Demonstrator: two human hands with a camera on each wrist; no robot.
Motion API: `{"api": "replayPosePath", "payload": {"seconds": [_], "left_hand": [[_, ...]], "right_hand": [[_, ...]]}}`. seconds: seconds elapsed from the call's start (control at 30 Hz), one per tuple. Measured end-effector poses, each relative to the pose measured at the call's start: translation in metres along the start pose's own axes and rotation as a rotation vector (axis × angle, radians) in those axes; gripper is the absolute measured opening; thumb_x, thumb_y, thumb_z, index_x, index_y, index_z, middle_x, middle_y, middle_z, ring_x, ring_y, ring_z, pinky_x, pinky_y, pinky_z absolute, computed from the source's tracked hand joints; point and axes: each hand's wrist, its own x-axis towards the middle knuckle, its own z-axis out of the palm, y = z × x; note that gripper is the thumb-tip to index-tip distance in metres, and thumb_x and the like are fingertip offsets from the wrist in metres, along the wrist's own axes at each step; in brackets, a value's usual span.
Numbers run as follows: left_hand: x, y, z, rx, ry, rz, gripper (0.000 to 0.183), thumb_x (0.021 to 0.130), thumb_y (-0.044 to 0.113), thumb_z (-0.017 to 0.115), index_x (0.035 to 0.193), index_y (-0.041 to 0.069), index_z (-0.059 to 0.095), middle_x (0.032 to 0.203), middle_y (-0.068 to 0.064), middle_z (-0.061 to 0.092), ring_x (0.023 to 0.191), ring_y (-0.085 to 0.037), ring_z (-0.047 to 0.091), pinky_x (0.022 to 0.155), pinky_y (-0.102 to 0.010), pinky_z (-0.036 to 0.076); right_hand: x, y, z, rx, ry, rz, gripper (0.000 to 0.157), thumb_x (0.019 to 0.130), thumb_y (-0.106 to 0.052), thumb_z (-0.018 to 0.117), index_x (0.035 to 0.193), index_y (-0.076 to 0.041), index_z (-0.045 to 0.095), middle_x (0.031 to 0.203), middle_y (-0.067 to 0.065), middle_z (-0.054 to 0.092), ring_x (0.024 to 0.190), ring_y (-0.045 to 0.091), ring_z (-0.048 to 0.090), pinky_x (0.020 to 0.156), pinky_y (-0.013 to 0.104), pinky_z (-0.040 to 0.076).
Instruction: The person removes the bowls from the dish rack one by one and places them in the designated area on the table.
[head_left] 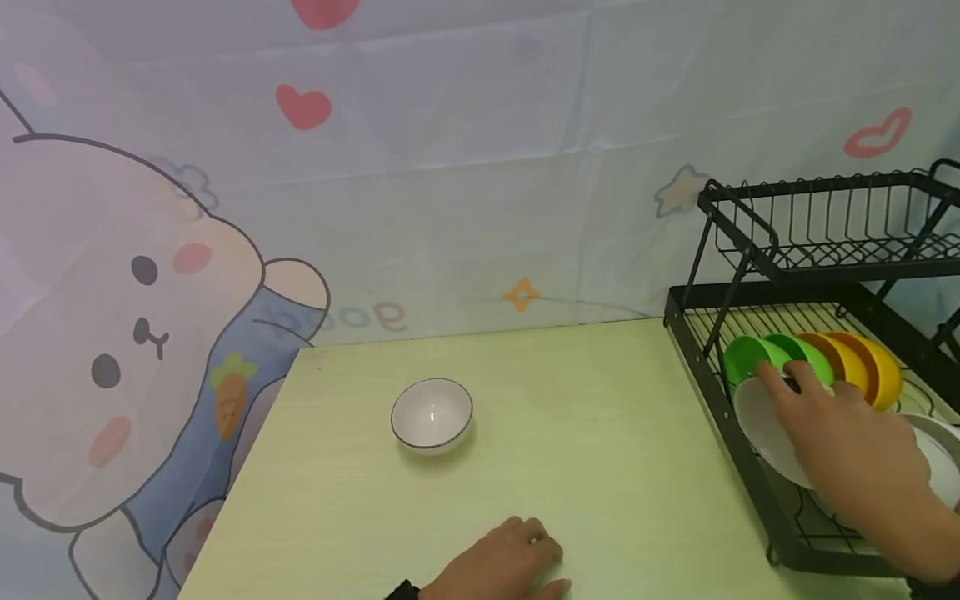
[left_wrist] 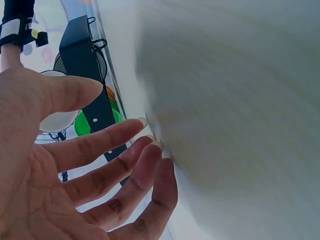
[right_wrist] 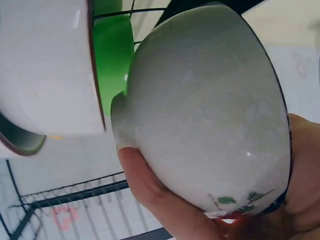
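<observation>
My right hand (head_left: 862, 458) reaches into the lower tier of the dish rack (head_left: 731, 417) and grips a white bowl (head_left: 768, 433). In the right wrist view this bowl (right_wrist: 210, 110) stands on its side, with a dark rim and a small printed plant pattern; the thumb (right_wrist: 150, 185) presses its outer wall near the foot. Low over the table's front part is my left hand (head_left: 498, 562), holding nothing. Its fingers (left_wrist: 120, 195) are loosely bent in the left wrist view, fingertips at the table surface. Another white bowl (head_left: 432, 417) with a dark rim sits upright on the table.
Green bowls (head_left: 742, 357) and yellow bowls (head_left: 881, 371) stand on edge in the rack behind the right hand. More white dishware (head_left: 941, 454) lies to that hand's right. The rack's wire upper tier (head_left: 847, 225) overhangs the lower one. A printed cloth (head_left: 480, 208) hangs behind the table.
</observation>
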Motion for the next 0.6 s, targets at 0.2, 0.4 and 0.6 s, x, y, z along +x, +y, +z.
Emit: {"api": "replayPosePath", "payload": {"seconds": [0.2,0.4,0.6], "left_hand": [[0.000,-0.003,0.001,0.007,0.008,0.019,0.034,0.098,0.047,0.057,0.116,0.020,0.068,0.109,0.007,0.063,0.087,-0.003,0.051,0.077,-0.015,0.046],[-0.001,-0.006,0.002,0.043,0.046,0.073,0.034,0.099,0.047,0.055,0.116,0.019,0.068,0.106,0.006,0.063,0.082,-0.002,0.048,0.073,-0.011,0.043],[0.001,-0.007,0.000,0.023,0.014,0.085,0.035,0.098,0.047,0.058,0.118,0.020,0.067,0.108,0.005,0.061,0.083,-0.001,0.047,0.072,-0.011,0.043]], "right_hand": [[-0.001,0.005,-0.001,0.057,0.039,0.073,0.088,0.067,-0.005,0.086,0.137,-0.002,0.033,0.123,0.035,0.046,0.050,0.024,0.042,0.034,0.034,0.039],[-0.005,0.002,-0.006,0.143,0.044,0.119,0.094,0.067,-0.002,0.085,0.142,-0.003,0.028,0.128,0.036,0.039,0.043,0.022,0.037,0.035,0.029,0.034],[-0.002,-0.006,-0.015,0.213,-0.013,0.157,0.092,0.069,-0.002,0.084,0.142,0.001,0.028,0.120,0.039,0.044,0.055,0.029,0.046,0.039,0.034,0.044]]}}
